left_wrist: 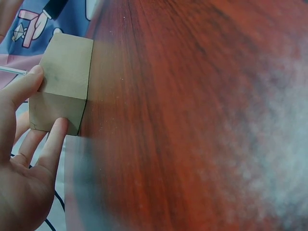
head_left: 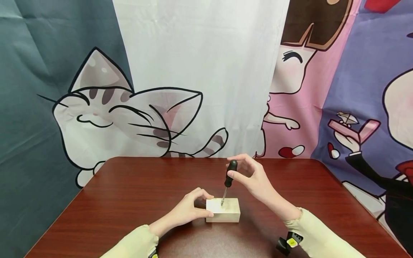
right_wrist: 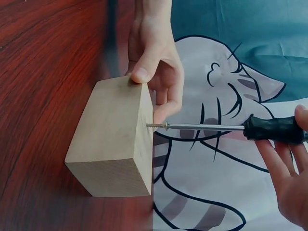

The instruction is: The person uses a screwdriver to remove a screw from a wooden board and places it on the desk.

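A pale wooden block (head_left: 223, 218) lies on the table, with a screw (right_wrist: 155, 125) standing partly sunk in its top face. The black-handled screwdriver (head_left: 228, 176) stands nearly upright over the block, leaning slightly right, its tip at the screw head. My right hand (head_left: 255, 177) holds the handle between thumb and fingers. At the block's left end my left hand (head_left: 187, 207) grips it, thumb on the near side and fingers at the far side. In the left wrist view only a short piece of the screwdriver shaft (left_wrist: 12, 70) shows beside the thumb.
The reddish-brown wooden table (head_left: 135, 193) reaches back to a cartoon-printed cloth (head_left: 200, 43) hung behind its far edge. A black strap device with a yellow label (head_left: 292, 242) sits at the right sleeve's cuff.
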A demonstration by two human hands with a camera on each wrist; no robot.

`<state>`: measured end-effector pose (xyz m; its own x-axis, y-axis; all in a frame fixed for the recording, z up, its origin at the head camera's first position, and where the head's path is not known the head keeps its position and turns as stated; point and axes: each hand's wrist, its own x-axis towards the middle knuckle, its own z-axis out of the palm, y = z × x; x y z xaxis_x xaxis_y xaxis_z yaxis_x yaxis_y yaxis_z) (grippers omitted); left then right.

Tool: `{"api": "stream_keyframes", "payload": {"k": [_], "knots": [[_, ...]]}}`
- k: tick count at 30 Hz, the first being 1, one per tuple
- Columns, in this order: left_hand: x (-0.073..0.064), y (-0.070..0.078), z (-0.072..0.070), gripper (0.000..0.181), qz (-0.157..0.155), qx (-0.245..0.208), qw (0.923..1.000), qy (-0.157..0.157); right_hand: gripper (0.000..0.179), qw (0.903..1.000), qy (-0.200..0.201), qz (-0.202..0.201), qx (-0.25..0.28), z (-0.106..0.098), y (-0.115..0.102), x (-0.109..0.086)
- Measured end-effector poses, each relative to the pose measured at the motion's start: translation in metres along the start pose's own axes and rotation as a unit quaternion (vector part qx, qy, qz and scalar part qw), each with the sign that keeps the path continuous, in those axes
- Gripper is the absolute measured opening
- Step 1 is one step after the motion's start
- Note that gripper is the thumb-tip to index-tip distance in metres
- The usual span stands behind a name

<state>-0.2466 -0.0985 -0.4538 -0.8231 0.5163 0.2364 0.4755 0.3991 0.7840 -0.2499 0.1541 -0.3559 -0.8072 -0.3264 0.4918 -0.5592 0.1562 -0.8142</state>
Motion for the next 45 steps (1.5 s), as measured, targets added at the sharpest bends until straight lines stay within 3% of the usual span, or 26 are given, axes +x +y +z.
{"api": "stream_keyframes", "payload": {"k": [9,14,19,22,29,36,41,45], "knots": [[-0.001,0.0,0.0,0.041,-0.008,-0.012,0.9999,-0.002,0.041,0.9972,-0.049,-0.049,0.027,0.002,0.001,0.002],[0.0,0.0,0.0,0.04,-0.005,-0.016,0.9999,0.001,0.034,0.9981,-0.016,-0.055,0.023,0.007,0.002,0.0],[0.0,0.0,0.0,0.04,-0.004,-0.018,0.9998,-0.002,0.036,0.9985,0.043,-0.035,-0.001,0.011,0.004,-0.003],[0.0,0.0,0.0,0.04,-0.005,-0.02,0.9998,-0.003,0.037,0.9979,0.058,-0.023,-0.018,0.01,0.005,-0.004],[0.0,-0.001,0.0,0.04,-0.006,-0.014,0.9999,0.0,0.038,0.9997,0.022,-0.011,-0.009,0.002,0.004,-0.002],[-0.001,-0.001,0.001,0.04,-0.002,-0.015,0.9999,-0.002,0.045,0.9976,-0.031,-0.042,0.045,0.0,0.008,-0.001],[0.0,-0.002,0.001,0.04,0.0,-0.016,0.9999,0.0,0.04,0.9962,-0.023,-0.039,0.075,0.004,0.008,0.0],[0.0,-0.003,0.001,0.04,0.0,-0.014,0.9999,0.002,0.037,0.9983,0.005,-0.035,0.046,0.007,0.009,-0.001]]}}
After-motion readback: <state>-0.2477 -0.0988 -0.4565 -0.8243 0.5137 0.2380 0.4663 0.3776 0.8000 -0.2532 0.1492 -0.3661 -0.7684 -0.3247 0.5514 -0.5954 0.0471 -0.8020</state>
